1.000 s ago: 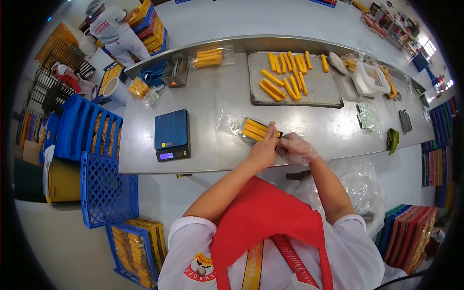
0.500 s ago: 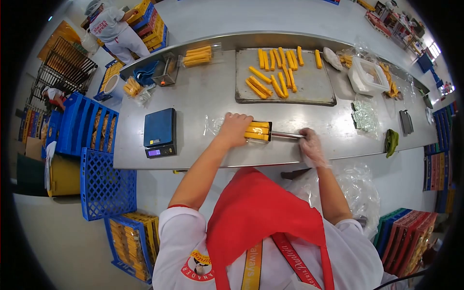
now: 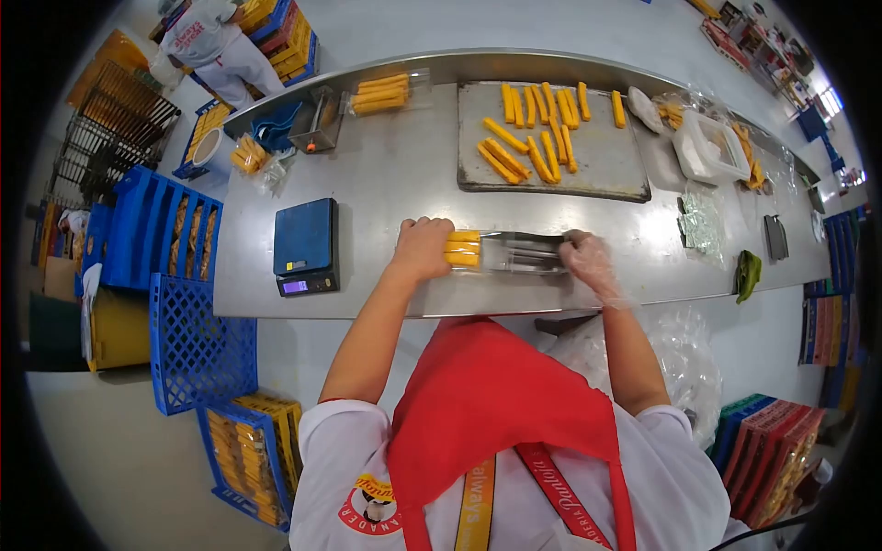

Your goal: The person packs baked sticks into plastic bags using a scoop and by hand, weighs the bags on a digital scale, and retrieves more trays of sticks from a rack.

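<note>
At the table's front edge, my left hand point(image 3: 425, 248) is closed around the left end of a clear plastic bag. Several yellow breadsticks point(image 3: 464, 250) lie side by side in it, and their right ends show past my fingers. To the right, my gloved right hand point(image 3: 586, 260) grips the end of a shiny metal tool point(image 3: 536, 253), a long flat piece with a dark upper edge. Clear film seems to lie around the tool's left part; where the bag ends I cannot tell. Behind my hands, a metal baking tray point(image 3: 606, 156) carries loose yellow breadsticks.
A blue scale point(image 3: 306, 237) stands left on the steel table point(image 3: 386, 179). Bagged breadsticks point(image 3: 381, 93) lie at the back. At right are a white plastic tub point(image 3: 712, 147), small packets point(image 3: 703, 225) and a green cloth point(image 3: 748, 275). Blue crates point(image 3: 202, 340) stand left; a co-worker point(image 3: 211, 46) is beyond.
The metal tool's end has drawn back right from the breadsticks, leaving a gap. My left hand and the bag have shifted slightly left, and my right hand has turned.
</note>
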{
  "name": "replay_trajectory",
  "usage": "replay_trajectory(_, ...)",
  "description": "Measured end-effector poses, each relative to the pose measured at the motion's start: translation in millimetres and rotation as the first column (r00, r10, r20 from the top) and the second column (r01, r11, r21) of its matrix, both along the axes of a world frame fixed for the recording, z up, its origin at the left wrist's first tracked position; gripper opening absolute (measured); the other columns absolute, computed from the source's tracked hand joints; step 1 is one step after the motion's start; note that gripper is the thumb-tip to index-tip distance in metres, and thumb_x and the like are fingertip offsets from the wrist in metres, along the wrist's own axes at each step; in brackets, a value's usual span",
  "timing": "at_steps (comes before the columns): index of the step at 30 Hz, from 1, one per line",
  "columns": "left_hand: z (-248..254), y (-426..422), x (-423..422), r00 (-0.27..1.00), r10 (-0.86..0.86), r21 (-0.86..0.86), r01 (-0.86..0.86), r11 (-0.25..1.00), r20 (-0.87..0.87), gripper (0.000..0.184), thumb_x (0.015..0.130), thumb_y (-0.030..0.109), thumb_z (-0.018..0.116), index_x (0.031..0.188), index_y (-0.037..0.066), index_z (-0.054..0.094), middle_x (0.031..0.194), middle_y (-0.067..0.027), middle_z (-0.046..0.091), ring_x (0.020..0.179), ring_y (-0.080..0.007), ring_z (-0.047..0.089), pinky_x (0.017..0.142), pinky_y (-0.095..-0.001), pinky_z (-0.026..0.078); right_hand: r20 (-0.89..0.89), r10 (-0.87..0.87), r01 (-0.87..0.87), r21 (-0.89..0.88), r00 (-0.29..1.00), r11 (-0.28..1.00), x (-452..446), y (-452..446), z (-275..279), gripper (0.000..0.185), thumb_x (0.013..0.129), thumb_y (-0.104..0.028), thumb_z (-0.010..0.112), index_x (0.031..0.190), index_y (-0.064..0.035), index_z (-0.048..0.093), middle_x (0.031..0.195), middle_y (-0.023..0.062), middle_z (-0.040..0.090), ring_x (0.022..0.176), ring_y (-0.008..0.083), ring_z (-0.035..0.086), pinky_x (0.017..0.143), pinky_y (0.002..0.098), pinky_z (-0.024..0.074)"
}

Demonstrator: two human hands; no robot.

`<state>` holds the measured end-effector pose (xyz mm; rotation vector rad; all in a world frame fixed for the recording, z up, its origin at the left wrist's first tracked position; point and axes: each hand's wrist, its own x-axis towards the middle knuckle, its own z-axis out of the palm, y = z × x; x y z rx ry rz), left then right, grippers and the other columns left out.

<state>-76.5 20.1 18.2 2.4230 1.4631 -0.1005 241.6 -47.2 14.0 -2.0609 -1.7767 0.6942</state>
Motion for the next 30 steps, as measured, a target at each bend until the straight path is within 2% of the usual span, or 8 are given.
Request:
replay_trajectory(6, 27.1, -13.3, -49.0, 0.965, 0.168, 0.026, -0.176, 0.984, 0.204, 0.059, 0.060, 0.030, 0.083, 0.111, 0.009, 0.064, 0.105, -0.0118, 0.068, 0.103, -0.0320, 0.063, 0.095, -0.0456, 0.045, -0.043, -0.116, 0.122, 0.199, 0.992, 0.972, 91.7, -4.8, -42.5, 0.040, 0.088, -0.028, 0.048, 0.103, 0.0004, 0.071, 0.092, 0.0256, 0.069, 0.087, 0.0399, 0.066, 0.081, 0.0428, 0.0511)
replay_trajectory(8, 52.4, -14.7, -76.5, 0.848, 0.378, -0.044, -0.391, 0.919, 0.372, 0.055, 0.063, 0.034, 0.083, 0.107, 0.008, 0.063, 0.104, -0.0116, 0.070, 0.102, -0.0321, 0.065, 0.090, -0.0451, 0.048, -0.102, -0.147, 0.168, 0.236, 0.984, 0.957, 114.3, -14.9, -56.4, 0.043, 0.092, -0.032, 0.046, 0.106, 0.0006, 0.070, 0.091, 0.0252, 0.068, 0.089, 0.0394, 0.063, 0.082, 0.0437, 0.0488)
replay_trajectory(11, 68.7, -1.5, -136.8, 0.785, 0.553, 0.099, -0.596, 0.797, 0.278, 0.064, 0.062, 0.040, 0.084, 0.112, 0.006, 0.063, 0.106, -0.0184, 0.070, 0.100, -0.0348, 0.067, 0.088, -0.0420, 0.053, -0.145, -0.183, 0.208, 0.187, 0.972, 0.960, 119.1, -23.4, -55.7, 0.047, 0.095, -0.037, 0.043, 0.109, 0.0009, 0.068, 0.091, 0.0251, 0.066, 0.090, 0.0396, 0.060, 0.081, 0.0457, 0.0460)
replay_trajectory(13, 74.2, 11.8, -173.9, 0.737, 0.664, 0.157, -0.676, 0.720, 0.128, 0.064, 0.069, 0.053, 0.080, 0.109, 0.006, 0.064, 0.100, -0.0137, 0.072, 0.097, -0.0317, 0.068, 0.088, -0.0453, 0.050, -0.156, -0.213, 0.234, 0.133, 0.965, 0.963, 116.7, -22.1, -56.4, 0.049, 0.097, -0.039, 0.042, 0.110, 0.0010, 0.068, 0.091, 0.0252, 0.065, 0.089, 0.0399, 0.059, 0.081, 0.0468, 0.0447)
replay_trajectory(19, 57.4, 50.7, -229.3, 0.708, 0.703, 0.125, -0.693, 0.710, -0.064, 0.073, 0.068, 0.059, 0.079, 0.120, 0.010, 0.062, 0.111, -0.0106, 0.070, 0.105, -0.0300, 0.067, 0.092, -0.0492, 0.048, 0.035, -0.105, 0.097, 0.194, 0.994, 0.976, 135.6, -7.9, -87.8, 0.054, 0.094, -0.043, 0.043, 0.109, 0.0025, 0.068, 0.088, 0.0249, 0.064, 0.082, 0.0382, 0.057, 0.076, 0.0471, 0.0438)
replay_trajectory(22, 60.7, 54.8, -227.9, 0.725, 0.683, 0.196, -0.660, 0.726, -0.087, 0.084, 0.068, 0.058, 0.079, 0.133, 0.011, 0.055, 0.128, -0.0122, 0.063, 0.118, -0.0322, 0.060, 0.097, -0.0527, 0.045, -0.087, -0.194, 0.208, 0.198, 0.977, 0.958, 118.3, -7.3, -71.4, 0.055, 0.091, -0.042, 0.045, 0.110, 0.0042, 0.067, 0.087, 0.0227, 0.065, 0.082, 0.0345, 0.058, 0.077, 0.0447, 0.0450)
replay_trajectory(24, 78.0, 55.5, -227.7, 0.765, 0.643, 0.248, -0.627, 0.738, 0.021, 0.103, 0.063, 0.062, 0.081, 0.145, 0.013, 0.045, 0.139, -0.0136, 0.055, 0.126, -0.0343, 0.054, 0.099, -0.0510, 0.046, -0.262, -0.305, 0.352, 0.158, 0.916, 0.922, 104.9, -6.9, -61.4, 0.051, 0.083, -0.035, 0.048, 0.110, 0.0043, 0.068, 0.084, 0.0153, 0.067, 0.071, 0.0236, 0.055, 0.067, 0.0376, 0.0452)
replay_trajectory(30, 133.9, 49.5, -230.0, 0.803, 0.596, 0.307, -0.564, 0.767, -0.013, 0.099, 0.068, 0.056, 0.080, 0.148, 0.013, 0.041, 0.137, -0.0158, 0.056, 0.124, -0.0367, 0.054, 0.101, -0.0519, 0.044, -0.335, -0.241, 0.301, 0.140, 0.911, 0.943, 119.9, -2.1, -77.1, 0.051, 0.083, -0.032, 0.048, 0.108, 0.0081, 0.066, 0.085, 0.0120, 0.065, 0.076, 0.0197, 0.054, 0.071, 0.0327, 0.0432)
